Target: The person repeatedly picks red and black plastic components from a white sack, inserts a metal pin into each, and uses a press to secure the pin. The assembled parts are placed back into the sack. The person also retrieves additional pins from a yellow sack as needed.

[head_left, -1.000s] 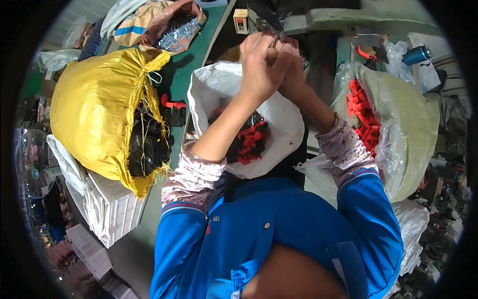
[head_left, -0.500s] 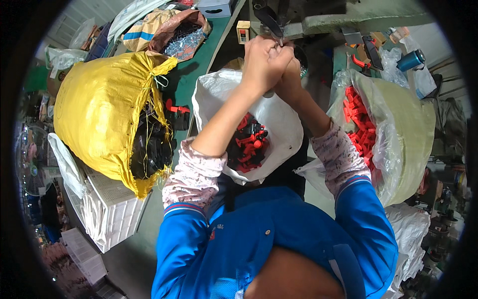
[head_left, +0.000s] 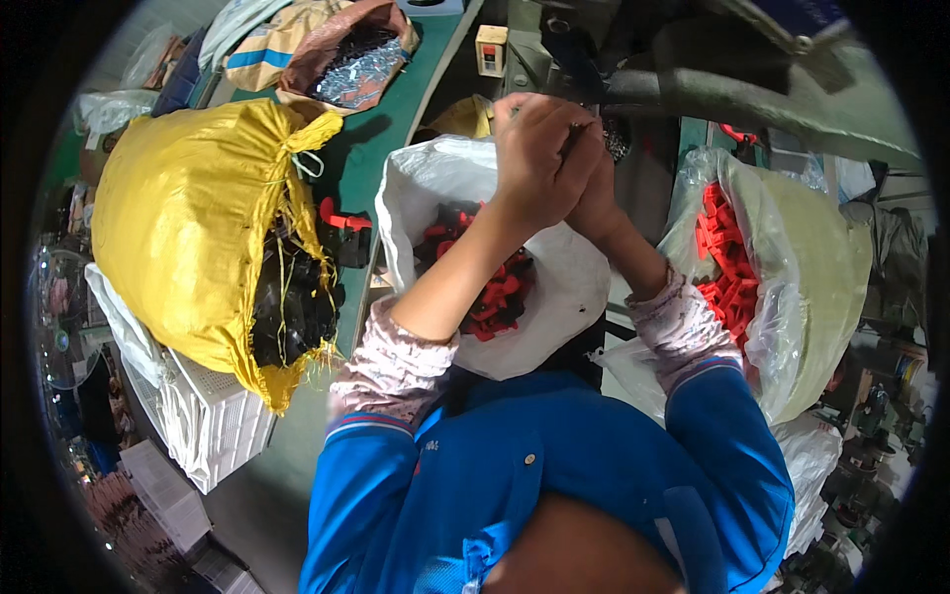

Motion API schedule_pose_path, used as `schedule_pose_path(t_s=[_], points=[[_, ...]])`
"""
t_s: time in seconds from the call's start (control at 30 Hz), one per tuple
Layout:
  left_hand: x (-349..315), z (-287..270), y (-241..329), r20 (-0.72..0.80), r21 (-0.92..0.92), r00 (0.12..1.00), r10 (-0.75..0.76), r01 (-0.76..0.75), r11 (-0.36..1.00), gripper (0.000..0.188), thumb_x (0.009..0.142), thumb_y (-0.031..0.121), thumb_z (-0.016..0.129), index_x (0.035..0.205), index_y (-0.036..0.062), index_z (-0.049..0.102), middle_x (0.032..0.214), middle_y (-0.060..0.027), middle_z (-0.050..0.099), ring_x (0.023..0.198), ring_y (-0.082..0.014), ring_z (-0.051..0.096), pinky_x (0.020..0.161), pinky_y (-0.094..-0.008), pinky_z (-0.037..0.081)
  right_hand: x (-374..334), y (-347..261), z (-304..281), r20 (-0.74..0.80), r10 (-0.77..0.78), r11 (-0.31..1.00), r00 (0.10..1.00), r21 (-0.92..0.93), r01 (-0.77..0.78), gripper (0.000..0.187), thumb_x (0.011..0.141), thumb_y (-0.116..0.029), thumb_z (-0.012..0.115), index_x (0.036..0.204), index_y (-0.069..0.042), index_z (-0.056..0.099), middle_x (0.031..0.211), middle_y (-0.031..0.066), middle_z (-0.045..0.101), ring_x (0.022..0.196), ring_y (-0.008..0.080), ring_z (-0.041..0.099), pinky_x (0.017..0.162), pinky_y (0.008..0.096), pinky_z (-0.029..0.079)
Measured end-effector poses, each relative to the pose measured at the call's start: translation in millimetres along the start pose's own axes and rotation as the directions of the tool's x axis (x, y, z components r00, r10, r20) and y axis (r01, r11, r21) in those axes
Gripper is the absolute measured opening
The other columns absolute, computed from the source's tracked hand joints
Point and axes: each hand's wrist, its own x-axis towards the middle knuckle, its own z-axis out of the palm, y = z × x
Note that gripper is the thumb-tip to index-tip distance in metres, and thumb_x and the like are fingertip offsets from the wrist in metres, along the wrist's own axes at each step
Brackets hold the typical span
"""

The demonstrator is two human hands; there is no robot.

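My left hand (head_left: 546,163) is closed, its fingers bent in front of the machine's dark tool head (head_left: 574,49). Pressed against it, my right hand (head_left: 597,193) is also closed and partly hidden behind the left. What they hold between them is too small and covered to make out. Below my wrists stands an open white woven sack (head_left: 564,287), with red and black plastic parts (head_left: 500,297) inside. My left forearm crosses over this sack.
A yellow sack (head_left: 178,218) of black parts (head_left: 287,307) lies on the left. Behind it, a paper sack (head_left: 297,74) holds metal screws or pins (head_left: 361,74). Red plastic parts (head_left: 727,257) fill a clear-lined sack (head_left: 821,267) at right. A grey machine arm (head_left: 752,104) spans the far right.
My joined hands have come down a little from the tool head and shifted slightly right. The view has shifted too, showing more of the machine arm. Both hands stay closed together.
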Motion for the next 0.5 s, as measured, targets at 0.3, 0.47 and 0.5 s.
schedule_pose_path(t_s=[0.3,0.47,0.5], points=[[-75.5,-61.6,71.4,0.065,-0.031,0.980,-0.190,0.192,0.981,0.025,0.081,0.031,0.059,0.083,0.0069,0.064,0.076,-0.0101,0.063,0.076,-0.0308,0.057,0.076,-0.0419,0.037,-74.4,-84.4,23.9,0.063,0.602,0.791,0.796,-0.184,-0.584,0.062,0.078,-0.034,0.064,0.126,0.001,0.047,0.121,0.0250,0.053,0.110,0.0349,0.054,0.096,0.0455,0.039],[-153.4,-138.3,134.2,-0.022,0.018,0.967,-0.252,0.253,0.967,0.040,0.083,0.024,0.060,0.117,0.0042,0.057,0.108,-0.0199,0.062,0.098,-0.0347,0.060,0.089,-0.0379,0.045,-65.4,-179.7,37.7,-0.072,0.248,0.968,0.966,0.049,-0.245,0.028,0.098,-0.026,0.045,0.093,-0.002,0.058,0.087,0.0095,0.067,0.070,0.0212,0.062,0.066,0.0293,0.047],[-173.2,-158.0,141.6,-0.023,0.032,0.959,-0.283,0.283,0.959,0.041,0.083,0.021,0.061,0.119,0.0046,0.056,0.109,-0.0195,0.062,0.100,-0.0335,0.060,0.091,-0.0370,0.045,-70.9,-183.2,35.1,-0.048,0.241,0.969,0.969,0.060,-0.238,0.030,0.099,-0.026,0.043,0.092,-0.001,0.058,0.087,0.0089,0.067,0.071,0.0203,0.061,0.067,0.0294,0.046]])
